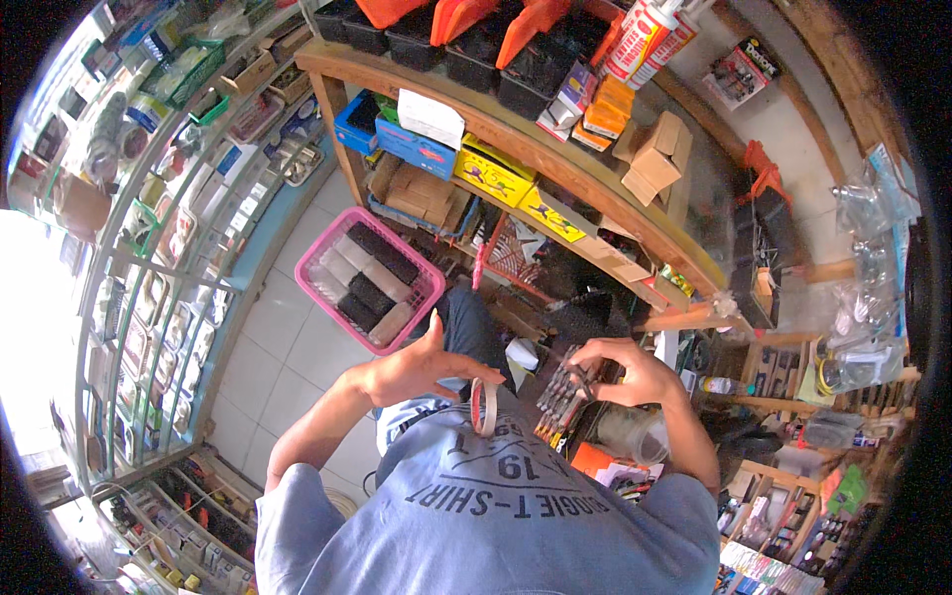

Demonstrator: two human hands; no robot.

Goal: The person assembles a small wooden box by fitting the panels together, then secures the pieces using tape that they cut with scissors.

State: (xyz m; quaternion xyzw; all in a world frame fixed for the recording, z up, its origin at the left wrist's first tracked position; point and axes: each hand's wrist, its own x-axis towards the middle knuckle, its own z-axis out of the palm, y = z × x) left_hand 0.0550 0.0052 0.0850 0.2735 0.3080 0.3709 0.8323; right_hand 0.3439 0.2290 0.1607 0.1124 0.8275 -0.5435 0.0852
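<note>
My left hand (421, 369) is in front of my shirt, thumb raised and apart, the other fingers reaching right. At its fingertips a narrow, pale roll of tape (483, 408) stands edge-on, its upper rim against the fingers. My right hand (632, 373) is to the right, its fingers bent round a small dark item (583, 377) whose kind is unclear. Just below that hand several slim, dark-ended pieces (562, 405) lie in a row. Beyond my left hand a pink basket (437, 288) on the floor holds black and whitish bundles.
A wooden shelf (555, 149) crosses ahead with black bins, yellow boxes (496, 178) and sealant tubes (645, 40). A glass-fronted display (169, 248) lines the left side. Trays of small goods (773, 506) crowd the lower right, beside a clear jar (635, 436).
</note>
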